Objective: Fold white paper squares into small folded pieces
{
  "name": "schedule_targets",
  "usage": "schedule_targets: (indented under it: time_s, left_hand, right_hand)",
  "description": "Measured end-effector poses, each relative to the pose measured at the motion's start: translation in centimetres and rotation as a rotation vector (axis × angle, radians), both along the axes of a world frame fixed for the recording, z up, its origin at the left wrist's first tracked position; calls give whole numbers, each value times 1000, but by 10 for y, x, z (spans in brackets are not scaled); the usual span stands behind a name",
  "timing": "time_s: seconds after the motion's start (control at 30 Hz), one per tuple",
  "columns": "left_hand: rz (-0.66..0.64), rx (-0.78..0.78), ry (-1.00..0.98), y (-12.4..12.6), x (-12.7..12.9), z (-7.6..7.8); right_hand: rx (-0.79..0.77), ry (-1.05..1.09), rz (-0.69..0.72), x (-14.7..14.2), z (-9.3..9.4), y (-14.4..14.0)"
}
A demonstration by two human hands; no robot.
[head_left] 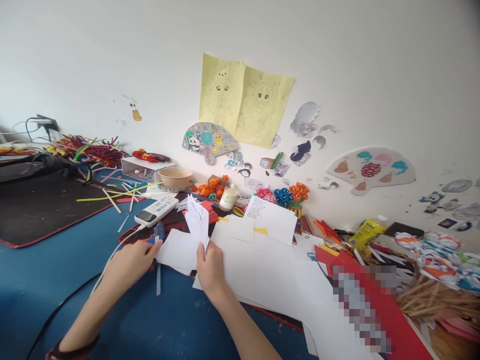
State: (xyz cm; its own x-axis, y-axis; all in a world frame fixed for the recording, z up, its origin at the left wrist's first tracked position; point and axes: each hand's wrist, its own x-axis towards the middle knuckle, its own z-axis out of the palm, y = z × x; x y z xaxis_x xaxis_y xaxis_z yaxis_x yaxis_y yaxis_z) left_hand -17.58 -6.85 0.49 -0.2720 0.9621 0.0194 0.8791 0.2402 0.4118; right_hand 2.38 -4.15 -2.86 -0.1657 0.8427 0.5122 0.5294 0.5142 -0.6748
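Head view showed the right hand (210,267) pinched shut on the lower edge of a small stack of white paper pieces (197,220), which stood upright and fanned slightly above the fingers. The left hand (129,262) lay just beside it, fingers loosely extended and resting on the edge of a flat white sheet (178,252), gripping nothing. Both hands were over a spread of larger white sheets (258,270) on the blue table (22,285). Just beyond the left hand lay a white power bank (156,210) with a white cable running off toward the near edge. Behind the stack stood a small white bottle (228,198), and farther left a tan bowl (175,177). Red paper (403,335) lay to the right.
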Motion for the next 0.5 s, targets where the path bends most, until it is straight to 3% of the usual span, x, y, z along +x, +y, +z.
schedule_targets:
  time_s: [0.07, 0.17, 0.23, 0.37, 0.43, 0.5]
  left_hand:
    - [-7, -33, 7, 0, 1, 4]
    - [-39, 45, -99, 2, 6, 11]
    - [-117, 84, -319, 1, 13, 17]
    - [-262, 38, -975, -3, 32, 28]
    - [-326, -1, -1097, -4, 42, 28]
    - [-373, 9, -1080, -3, 53, 21]
  right_hand:
    - [0, 4, 1, 0, 0, 0]
    - [2, 13, -4, 0, 0, 0]
    - [2, 11, -19, -1, -2, 1]
    - [-6, -1, -64, -2, -5, 3]
    - [2, 14, -52, -1, -5, 4]
    - [14, 30, -7, 2, -1, 3]
